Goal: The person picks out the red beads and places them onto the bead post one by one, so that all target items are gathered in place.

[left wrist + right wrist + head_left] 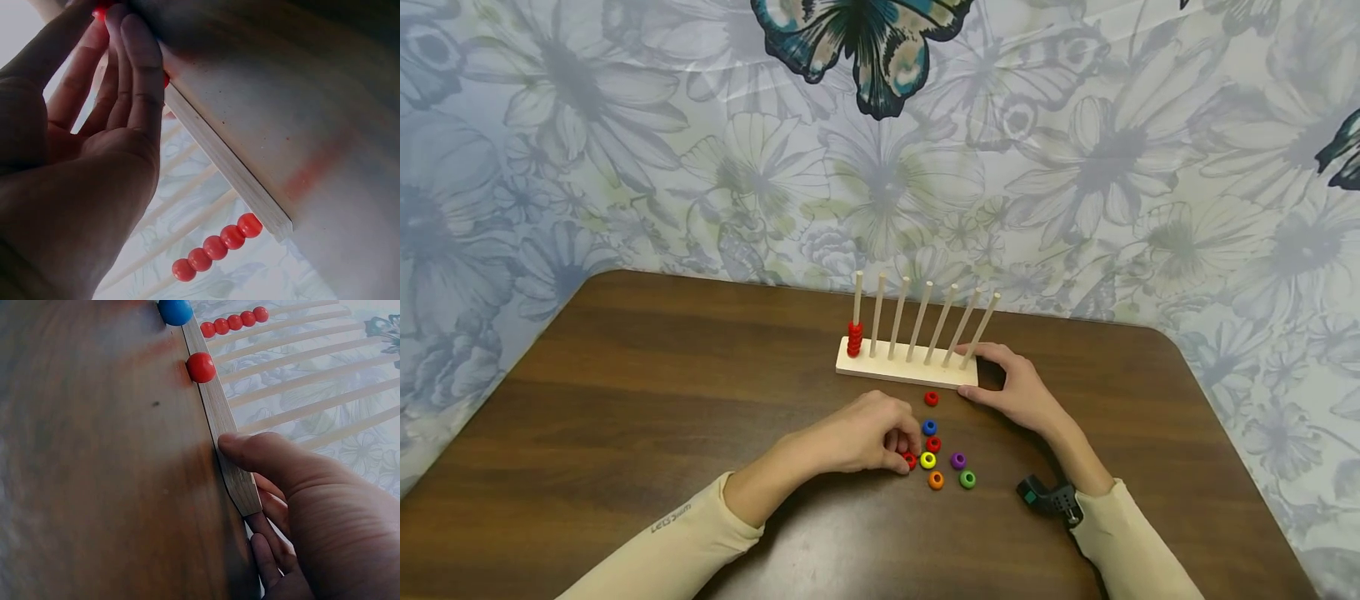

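Hands: the left hand (868, 429) pinched a red bead (911, 461) in front of the peg rack (910, 373); the right hand (1018, 387) gripped the rack's right end.
Leftmost peg (858, 296): carried five red beads (855, 340), seemingly the finished part.
Other pegs (898, 321): all six stood bare as yet.
Tabletop (662, 375): seven loose beads (929, 427) lay unthreaded near the rack's front.

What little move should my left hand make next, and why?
Probably lift the red bead in your left hand toward the leftmost peg: five red beads sit on it with bare peg above them, and your right hand holds the base at its other end.
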Available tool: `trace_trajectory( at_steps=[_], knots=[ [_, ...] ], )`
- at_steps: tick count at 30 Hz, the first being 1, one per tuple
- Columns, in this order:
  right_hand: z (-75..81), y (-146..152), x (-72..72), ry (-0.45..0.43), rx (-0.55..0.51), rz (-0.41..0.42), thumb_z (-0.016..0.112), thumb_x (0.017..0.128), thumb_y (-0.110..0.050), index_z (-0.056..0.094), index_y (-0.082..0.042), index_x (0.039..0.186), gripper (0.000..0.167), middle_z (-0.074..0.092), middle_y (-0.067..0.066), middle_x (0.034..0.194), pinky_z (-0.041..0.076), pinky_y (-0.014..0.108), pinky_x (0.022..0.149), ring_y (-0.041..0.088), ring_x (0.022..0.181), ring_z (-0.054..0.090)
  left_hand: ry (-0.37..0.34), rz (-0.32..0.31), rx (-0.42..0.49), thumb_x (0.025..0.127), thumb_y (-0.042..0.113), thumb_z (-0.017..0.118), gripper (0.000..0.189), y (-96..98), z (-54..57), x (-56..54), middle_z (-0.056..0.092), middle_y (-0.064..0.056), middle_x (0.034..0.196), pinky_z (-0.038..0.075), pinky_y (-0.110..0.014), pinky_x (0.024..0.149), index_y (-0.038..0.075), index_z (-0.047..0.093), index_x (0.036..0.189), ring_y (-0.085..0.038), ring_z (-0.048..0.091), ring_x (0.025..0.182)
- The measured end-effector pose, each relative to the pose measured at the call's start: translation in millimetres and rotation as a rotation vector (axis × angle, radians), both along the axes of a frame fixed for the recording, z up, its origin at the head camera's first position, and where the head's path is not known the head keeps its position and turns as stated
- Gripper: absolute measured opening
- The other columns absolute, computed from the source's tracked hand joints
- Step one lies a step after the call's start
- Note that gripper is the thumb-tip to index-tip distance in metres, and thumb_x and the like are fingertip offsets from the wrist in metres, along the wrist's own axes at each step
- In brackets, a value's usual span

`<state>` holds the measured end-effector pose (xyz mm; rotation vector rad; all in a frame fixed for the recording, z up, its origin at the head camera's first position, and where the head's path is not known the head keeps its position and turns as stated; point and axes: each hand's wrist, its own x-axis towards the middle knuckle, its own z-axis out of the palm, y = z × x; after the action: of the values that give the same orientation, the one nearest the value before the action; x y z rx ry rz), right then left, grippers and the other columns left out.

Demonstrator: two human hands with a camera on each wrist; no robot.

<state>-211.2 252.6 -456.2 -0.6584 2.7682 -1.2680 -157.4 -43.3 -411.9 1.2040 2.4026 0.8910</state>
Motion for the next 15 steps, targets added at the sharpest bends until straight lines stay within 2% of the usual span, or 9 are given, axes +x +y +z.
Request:
trace_trajectory(
  at_steps=[10,15],
  knots=[
    [1.5,-1.2,-0.3,-0.001,0.012,-0.010,0.086,0.090,-0.031,0.065,-0.027,0.141,0.055,0.063,-0.002,0.147,0.034,0.057,0.122,0.027,0.145,0.050,-0.005,-0.013,0.003,0.083,0.009,0.090,0.016,-0.5,-1.6,-2.0,0.068,0.003,0.086,0.051,-0.016,0.070,0.016,0.077,0.090,0.000,0.059,0.073],
    [1.1,-1.8,0.6,0.005,0.018,-0.007,0.086,0.090,-0.032,0.065,-0.024,0.141,0.055,0.064,0.000,0.147,0.034,0.057,0.121,0.028,0.144,0.051,-0.026,-0.004,0.007,0.085,0.010,0.088,0.015,-1.2,-0.9,-1.2,0.067,0.008,0.084,0.051,-0.016,0.068,0.016,0.076,0.089,0.002,0.058,0.071]
  ],
)
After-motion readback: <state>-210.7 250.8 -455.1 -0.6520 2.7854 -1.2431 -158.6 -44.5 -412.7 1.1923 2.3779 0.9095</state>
